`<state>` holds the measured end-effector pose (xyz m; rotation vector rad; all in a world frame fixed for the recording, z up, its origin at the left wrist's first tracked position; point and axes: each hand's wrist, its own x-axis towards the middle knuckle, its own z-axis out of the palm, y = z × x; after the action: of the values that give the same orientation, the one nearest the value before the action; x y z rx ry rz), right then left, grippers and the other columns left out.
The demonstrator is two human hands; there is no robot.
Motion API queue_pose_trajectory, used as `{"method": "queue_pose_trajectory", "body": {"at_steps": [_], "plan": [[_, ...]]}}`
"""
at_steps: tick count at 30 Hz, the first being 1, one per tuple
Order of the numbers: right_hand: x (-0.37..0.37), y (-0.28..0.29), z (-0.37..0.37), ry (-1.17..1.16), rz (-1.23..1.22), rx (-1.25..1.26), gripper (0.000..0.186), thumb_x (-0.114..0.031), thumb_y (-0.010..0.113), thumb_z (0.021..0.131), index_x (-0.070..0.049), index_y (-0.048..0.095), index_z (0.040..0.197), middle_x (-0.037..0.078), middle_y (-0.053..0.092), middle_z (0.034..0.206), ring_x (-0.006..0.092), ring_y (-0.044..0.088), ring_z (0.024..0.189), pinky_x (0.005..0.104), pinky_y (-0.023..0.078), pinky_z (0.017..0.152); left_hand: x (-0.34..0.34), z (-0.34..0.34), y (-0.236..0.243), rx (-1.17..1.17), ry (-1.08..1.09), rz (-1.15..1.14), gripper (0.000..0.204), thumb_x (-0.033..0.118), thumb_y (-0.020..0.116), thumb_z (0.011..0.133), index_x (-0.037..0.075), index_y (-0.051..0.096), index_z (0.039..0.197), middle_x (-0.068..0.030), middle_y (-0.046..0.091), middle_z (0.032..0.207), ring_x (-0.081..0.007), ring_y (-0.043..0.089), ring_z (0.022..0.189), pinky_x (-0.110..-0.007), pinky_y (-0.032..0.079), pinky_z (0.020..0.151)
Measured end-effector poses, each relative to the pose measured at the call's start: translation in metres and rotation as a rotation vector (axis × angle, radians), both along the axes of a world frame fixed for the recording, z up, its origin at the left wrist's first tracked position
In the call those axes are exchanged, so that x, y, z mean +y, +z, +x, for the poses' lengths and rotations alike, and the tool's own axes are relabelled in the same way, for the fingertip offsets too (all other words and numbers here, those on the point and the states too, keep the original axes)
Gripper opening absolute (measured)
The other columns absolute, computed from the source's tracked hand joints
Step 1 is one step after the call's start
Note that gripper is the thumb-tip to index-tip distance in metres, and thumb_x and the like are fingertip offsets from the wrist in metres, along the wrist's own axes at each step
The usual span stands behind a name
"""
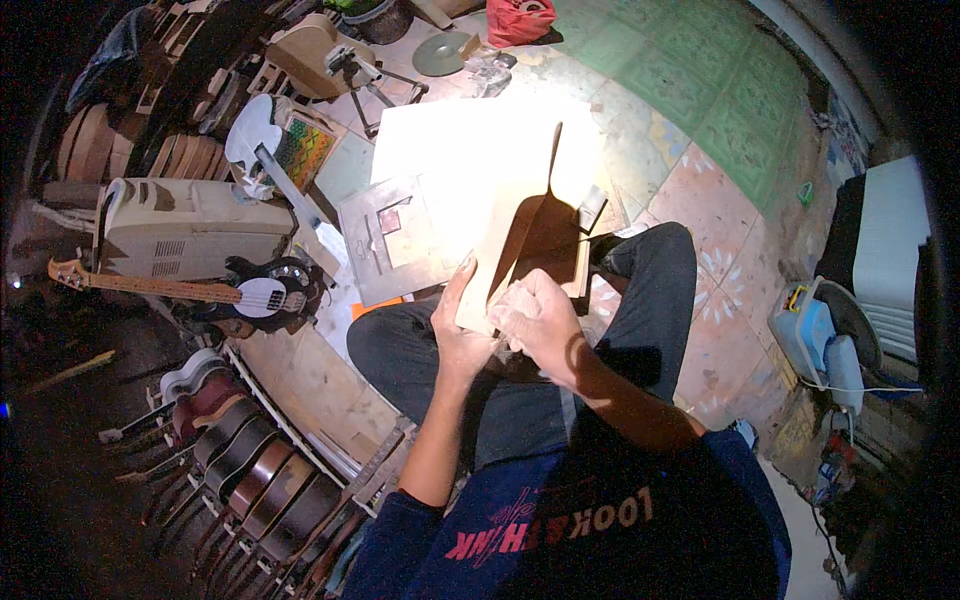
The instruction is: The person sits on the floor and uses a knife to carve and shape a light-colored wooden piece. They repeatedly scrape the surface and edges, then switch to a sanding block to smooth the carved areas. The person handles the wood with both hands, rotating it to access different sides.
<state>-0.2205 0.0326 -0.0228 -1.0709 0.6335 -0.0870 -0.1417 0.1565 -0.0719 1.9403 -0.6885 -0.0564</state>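
Note:
I sit cross-legged with a pale wooden board (482, 285) held over my lap. My left hand (460, 325) is closed round its near left edge, thumb lying along the side. Close beside it, my right hand (540, 325) is clenched against the board's near end; whatever is inside that fist is hidden. A dark brown, spade-like shape with a thin pointed tip (545, 235) stretches away beyond my right hand. I cannot tell whether it is a shadow or a solid piece. Strong light washes out the area around it.
A flat grey plate with a cut-out (360, 235) and a glaring white sheet (420, 135) lie ahead. On the left are a bass guitar (262, 295), a white guitar body (255, 135) and a rack of several guitars (245, 465). A small tripod (372, 85) stands beyond; a fan (850, 330) lies right.

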Motion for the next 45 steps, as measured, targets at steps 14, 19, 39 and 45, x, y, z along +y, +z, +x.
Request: {"method": "queue_pose_trajectory", "body": {"at_steps": [14,19,39,45], "plan": [[0.005,0.007,-0.004,0.0,-0.044,-0.018,0.015,-0.008,0.067,0.091,-0.003,0.052,0.093,0.002,0.057,0.081,0.0072,0.054,0.066,0.0231,0.046,0.057,0.001,-0.003,0.001,0.097,0.02,-0.051,0.082,0.019,0.086,0.07,-0.003,0.048,0.14,-0.0187,0.06,0.133,-0.0262,0.06,0.12,-0.037,0.046,0.105],[0.001,-0.019,0.015,-0.17,-0.122,-0.118,0.02,-0.014,0.068,0.093,-0.002,0.054,0.102,0.001,0.057,0.081,0.0067,0.053,0.067,0.0233,0.046,0.061,-0.002,0.002,0.024,-0.017,-0.018,0.029,0.078,0.02,0.086,0.073,-0.004,0.05,0.137,-0.0209,0.06,0.134,-0.0266,0.062,0.119,-0.037,0.047,0.103],[0.009,-0.011,0.016,-0.127,-0.158,-0.139,0.018,-0.008,0.066,0.091,0.002,0.056,0.102,0.008,0.064,0.089,0.0137,0.061,0.083,0.0296,0.051,0.076,0.008,0.015,0.014,0.103,-0.042,0.013,0.084,0.018,0.087,0.073,-0.003,0.044,0.142,-0.0176,0.056,0.136,-0.024,0.059,0.119,-0.036,0.046,0.104],[0.008,-0.015,0.009,-0.057,-0.373,-0.029,0.019,-0.01,0.07,0.086,0.0,0.057,0.095,0.009,0.063,0.082,0.0163,0.061,0.073,0.0305,0.051,0.066,-0.001,0.005,0.023,0.009,-0.051,0.018,0.069,0.01,0.081,0.078,-0.002,0.049,0.139,-0.0187,0.06,0.133,-0.0236,0.061,0.119,-0.036,0.047,0.103]]}}
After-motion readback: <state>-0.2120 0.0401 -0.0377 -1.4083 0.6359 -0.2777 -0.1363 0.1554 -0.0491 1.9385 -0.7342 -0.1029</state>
